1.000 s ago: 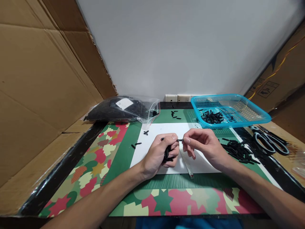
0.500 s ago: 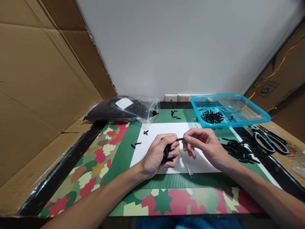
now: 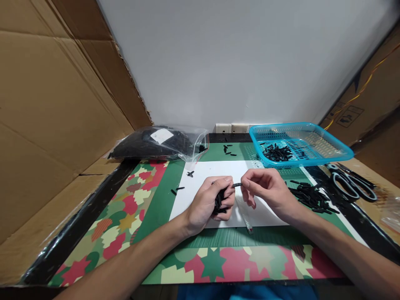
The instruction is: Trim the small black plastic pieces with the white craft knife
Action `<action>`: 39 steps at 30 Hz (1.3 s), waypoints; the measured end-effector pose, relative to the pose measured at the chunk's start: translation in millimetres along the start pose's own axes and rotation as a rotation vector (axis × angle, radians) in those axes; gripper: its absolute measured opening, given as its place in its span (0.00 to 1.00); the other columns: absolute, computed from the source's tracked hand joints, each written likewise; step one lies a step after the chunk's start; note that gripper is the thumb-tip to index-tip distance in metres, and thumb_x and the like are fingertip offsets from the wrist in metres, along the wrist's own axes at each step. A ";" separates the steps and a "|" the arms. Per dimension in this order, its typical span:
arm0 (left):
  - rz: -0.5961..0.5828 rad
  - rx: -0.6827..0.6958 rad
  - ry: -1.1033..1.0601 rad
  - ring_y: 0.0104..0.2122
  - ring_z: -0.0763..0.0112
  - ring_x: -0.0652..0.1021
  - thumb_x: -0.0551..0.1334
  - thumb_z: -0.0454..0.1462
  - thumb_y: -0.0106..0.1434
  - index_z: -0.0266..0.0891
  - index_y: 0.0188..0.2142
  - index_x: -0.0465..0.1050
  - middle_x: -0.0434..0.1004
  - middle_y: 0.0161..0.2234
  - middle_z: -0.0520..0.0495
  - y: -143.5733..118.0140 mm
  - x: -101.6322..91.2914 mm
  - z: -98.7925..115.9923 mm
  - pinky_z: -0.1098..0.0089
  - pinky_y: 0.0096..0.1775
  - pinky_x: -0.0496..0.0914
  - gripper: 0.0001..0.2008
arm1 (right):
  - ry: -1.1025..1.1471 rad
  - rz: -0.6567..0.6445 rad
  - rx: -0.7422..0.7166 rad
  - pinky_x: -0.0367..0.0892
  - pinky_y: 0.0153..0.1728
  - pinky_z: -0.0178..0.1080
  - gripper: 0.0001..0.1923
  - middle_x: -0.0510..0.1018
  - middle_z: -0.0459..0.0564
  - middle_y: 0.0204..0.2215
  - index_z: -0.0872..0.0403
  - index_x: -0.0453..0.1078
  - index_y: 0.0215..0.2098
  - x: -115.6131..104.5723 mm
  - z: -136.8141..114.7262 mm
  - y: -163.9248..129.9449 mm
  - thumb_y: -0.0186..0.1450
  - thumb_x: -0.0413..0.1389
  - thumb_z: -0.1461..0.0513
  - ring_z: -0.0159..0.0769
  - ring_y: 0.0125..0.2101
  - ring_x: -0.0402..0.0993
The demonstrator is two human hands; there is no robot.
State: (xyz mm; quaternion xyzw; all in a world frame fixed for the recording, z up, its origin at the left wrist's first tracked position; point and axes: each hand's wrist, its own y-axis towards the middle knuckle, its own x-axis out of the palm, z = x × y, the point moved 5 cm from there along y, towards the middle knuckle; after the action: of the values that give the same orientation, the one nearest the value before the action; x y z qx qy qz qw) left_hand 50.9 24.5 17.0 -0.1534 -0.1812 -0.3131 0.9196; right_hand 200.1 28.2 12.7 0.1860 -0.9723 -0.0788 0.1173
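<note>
wall: plain pale grey wall (image 3: 237, 62) straight ahead, evenly lit, nothing hung on it
outlets: a couple of white socket plates (image 3: 231, 128) down where the wall meets the desk
left side: big brown cardboard sheets (image 3: 53, 104) leaning in, torn edge up top
right side: more cardboard (image 3: 371, 104), printed symbols on it
desk: covered by a leaf-pattern mat (image 3: 125, 216) in red, green, cream

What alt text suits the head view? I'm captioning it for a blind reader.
Two bare hands meet over a white sheet: the left hand grips a bundle of black pieces, and the right hand pinches one black piece at its tip. A blue basket, scissors and a loose pile lie to the right.
</note>
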 end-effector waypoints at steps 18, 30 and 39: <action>-0.003 -0.003 0.024 0.16 0.83 0.54 0.62 0.45 0.71 0.40 0.26 0.58 0.56 0.20 0.59 -1.1 -0.4 0.8 0.82 0.17 0.51 0.21 | -0.137 0.080 -0.087 0.67 0.19 0.32 0.17 0.78 0.45 0.19 0.54 0.77 0.30 -2.3 -6.4 -2.8 0.66 0.71 0.51 0.28 0.17 0.69; -0.033 0.025 0.023 0.17 0.83 0.53 0.65 0.45 0.70 0.41 0.26 0.58 0.56 0.20 0.60 -0.7 -0.6 0.0 0.82 0.17 0.51 0.21 | -0.098 0.006 -0.010 0.67 0.21 0.32 0.21 0.78 0.45 0.20 0.55 0.76 0.30 0.6 -3.7 -2.0 0.68 0.69 0.48 0.28 0.18 0.70; -0.047 0.050 0.070 0.15 0.84 0.56 0.71 0.51 0.66 0.40 0.26 0.60 0.56 0.19 0.61 0.5 0.5 -0.7 0.82 0.16 0.52 0.26 | -0.069 -0.057 0.023 0.70 0.22 0.34 0.18 0.79 0.46 0.24 0.55 0.78 0.36 6.7 -6.4 -3.7 0.69 0.68 0.48 0.30 0.19 0.72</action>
State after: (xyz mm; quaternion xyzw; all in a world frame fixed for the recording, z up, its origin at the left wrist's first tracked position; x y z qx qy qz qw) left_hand 51.7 24.3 16.5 -0.1148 -0.1605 -0.3352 0.9213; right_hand 197.0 21.6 19.4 0.2121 -0.9710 -0.0774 0.0792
